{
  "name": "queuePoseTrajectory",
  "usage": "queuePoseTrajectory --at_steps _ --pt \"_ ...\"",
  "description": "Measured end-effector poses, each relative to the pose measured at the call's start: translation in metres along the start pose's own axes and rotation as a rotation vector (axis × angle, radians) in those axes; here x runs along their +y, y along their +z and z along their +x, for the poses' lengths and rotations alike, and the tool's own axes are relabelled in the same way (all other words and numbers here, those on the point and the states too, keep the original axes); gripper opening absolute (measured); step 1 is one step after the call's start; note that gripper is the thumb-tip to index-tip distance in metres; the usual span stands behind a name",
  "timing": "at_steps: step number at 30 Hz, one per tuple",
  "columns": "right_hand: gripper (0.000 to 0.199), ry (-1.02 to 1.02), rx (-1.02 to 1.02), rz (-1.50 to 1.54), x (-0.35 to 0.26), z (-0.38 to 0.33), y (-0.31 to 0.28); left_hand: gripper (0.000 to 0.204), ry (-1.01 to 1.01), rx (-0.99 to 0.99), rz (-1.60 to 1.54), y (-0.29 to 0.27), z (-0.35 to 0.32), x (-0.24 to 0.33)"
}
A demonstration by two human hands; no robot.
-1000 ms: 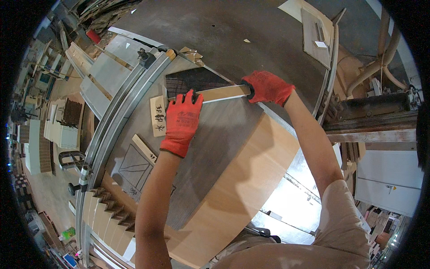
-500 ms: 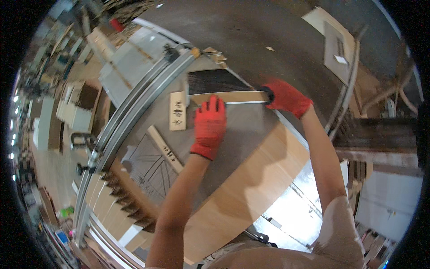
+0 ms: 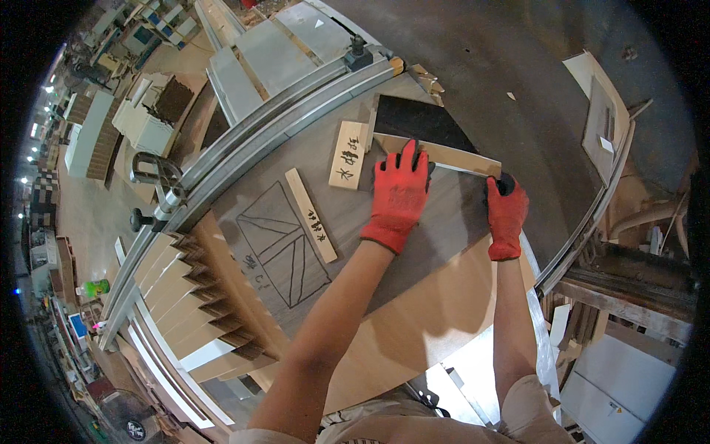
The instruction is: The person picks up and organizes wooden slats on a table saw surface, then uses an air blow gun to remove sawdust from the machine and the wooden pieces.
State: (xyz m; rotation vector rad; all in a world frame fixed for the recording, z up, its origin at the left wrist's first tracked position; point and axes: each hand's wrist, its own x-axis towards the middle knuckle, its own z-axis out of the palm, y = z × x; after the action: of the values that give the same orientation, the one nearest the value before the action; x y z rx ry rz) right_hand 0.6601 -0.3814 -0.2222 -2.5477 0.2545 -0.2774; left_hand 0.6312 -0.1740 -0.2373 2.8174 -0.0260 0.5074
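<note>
A narrow tan wood strip [image 3: 460, 158] with a white edge lies slantwise along the near side of a black panel [image 3: 421, 122]. My left hand [image 3: 399, 196], in a red glove with dark fingertips, rests on the strip's left part with fingers stretched and spread. At the strip's right end, my right hand [image 3: 506, 214], gloved alike, has thumb and fingers closed on it. Left of my left hand is a short light wood block [image 3: 346, 155] with dark handwriting. Another marked wood piece [image 3: 310, 214] lies nearer, beside a line drawing on the grey-brown board [image 3: 436, 222].
A metal rail [image 3: 274, 122] with a clamp handle [image 3: 157, 174] curves along the left. Below it stand several stacked tan boards [image 3: 174, 314]. A plywood sheet [image 3: 429, 325] lies close to my body. Cut panels [image 3: 603, 118] lean at the far right.
The view has shifted, so the bench contents appear farther right and turned. My right hand has come round to the near side of the strip's end. My left hand stays on the strip.
</note>
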Motion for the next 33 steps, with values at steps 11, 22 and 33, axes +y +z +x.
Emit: queuePoseTrajectory --at_steps 11,22,33 --pt "0.052 -0.215 0.134 -0.145 0.014 -0.005 0.013 0.055 -0.070 0.010 -0.043 0.004 0.000 -0.003" --pt "0.048 -0.617 0.038 -0.114 -0.062 -0.046 0.061 0.054 -0.061 -0.021 0.014 0.001 0.003 -0.002" --pt "0.033 -0.719 -0.042 -0.227 -0.082 -0.029 0.061 0.067 -0.086 0.054 -0.272 -0.049 -0.058 -0.001"
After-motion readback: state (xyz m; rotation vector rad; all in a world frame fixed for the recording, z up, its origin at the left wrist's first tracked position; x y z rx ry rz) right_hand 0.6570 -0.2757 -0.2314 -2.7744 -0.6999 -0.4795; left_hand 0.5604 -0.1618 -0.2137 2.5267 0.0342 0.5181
